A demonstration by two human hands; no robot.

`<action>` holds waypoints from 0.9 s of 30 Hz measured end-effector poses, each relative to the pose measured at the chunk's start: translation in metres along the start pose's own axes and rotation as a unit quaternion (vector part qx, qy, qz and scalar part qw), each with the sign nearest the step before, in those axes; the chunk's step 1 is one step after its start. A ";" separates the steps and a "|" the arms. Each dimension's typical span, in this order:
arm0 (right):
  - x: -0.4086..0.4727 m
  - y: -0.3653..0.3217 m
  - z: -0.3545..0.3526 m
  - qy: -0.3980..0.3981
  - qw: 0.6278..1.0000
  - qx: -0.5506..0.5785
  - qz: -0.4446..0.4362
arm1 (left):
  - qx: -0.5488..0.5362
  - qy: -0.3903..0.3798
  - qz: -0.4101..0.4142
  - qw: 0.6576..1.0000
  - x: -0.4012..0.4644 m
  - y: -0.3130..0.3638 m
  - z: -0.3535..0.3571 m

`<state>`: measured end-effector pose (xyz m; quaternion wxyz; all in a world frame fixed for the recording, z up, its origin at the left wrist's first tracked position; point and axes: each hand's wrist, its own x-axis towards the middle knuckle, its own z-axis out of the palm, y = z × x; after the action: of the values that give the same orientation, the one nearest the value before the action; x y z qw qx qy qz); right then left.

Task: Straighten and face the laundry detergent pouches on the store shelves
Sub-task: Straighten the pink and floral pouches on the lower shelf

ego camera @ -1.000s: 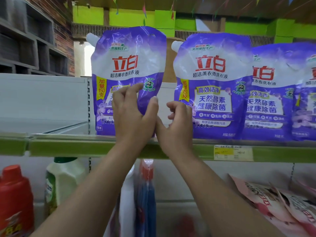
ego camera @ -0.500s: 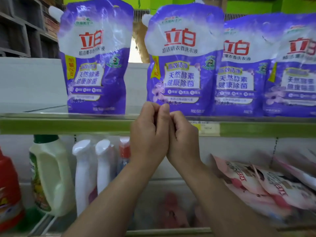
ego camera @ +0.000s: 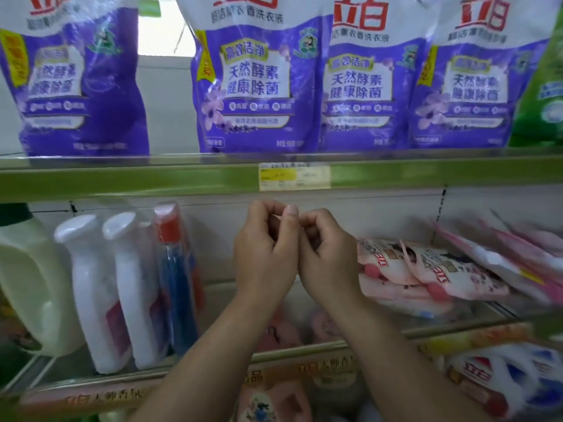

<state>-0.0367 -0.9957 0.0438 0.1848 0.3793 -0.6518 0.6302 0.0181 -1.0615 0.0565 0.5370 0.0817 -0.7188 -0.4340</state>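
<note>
Up at twelve o'clock, four purple detergent pouches [ego camera: 253, 83] stand upright on the green-edged shelf [ego camera: 122, 181], labels facing out, the nine o'clock one apart from the rest. Below them the left hand [ego camera: 265, 254] and right hand [ego camera: 327, 257] touch each other, fingers curled, holding nothing.

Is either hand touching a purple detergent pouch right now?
No, the left hand and right hand meet below the green shelf edge, clear of the purple pouches.
</note>
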 end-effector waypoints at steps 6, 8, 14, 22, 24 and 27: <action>-0.028 0.023 -0.010 0.005 0.997 -0.031 0.072 | -0.015 -0.085 -0.057 0.995 -0.029 -0.019 0.008; -0.038 0.028 -0.013 0.011 0.994 -0.059 0.088 | -0.023 -0.114 -0.082 0.990 -0.037 -0.027 0.010; -0.076 0.037 -0.028 0.026 0.986 -0.094 0.132 | -0.056 -0.167 -0.152 0.973 -0.073 -0.042 0.021; -0.115 0.041 -0.056 0.019 0.970 -0.130 0.202 | -0.047 -0.244 -0.176 0.952 -0.114 -0.050 0.029; -0.121 0.043 -0.062 0.015 0.968 -0.136 0.212 | -0.052 -0.259 -0.188 0.946 -0.121 -0.050 0.032; -0.127 0.049 -0.069 0.006 0.967 -0.124 0.224 | -0.058 -0.275 -0.208 0.937 -0.128 -0.050 0.037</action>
<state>-0.0074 -0.8999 -0.0714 0.0882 0.1938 -0.7923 0.5717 0.0221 -0.9972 -0.0709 0.2200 0.0755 -0.7792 -0.5820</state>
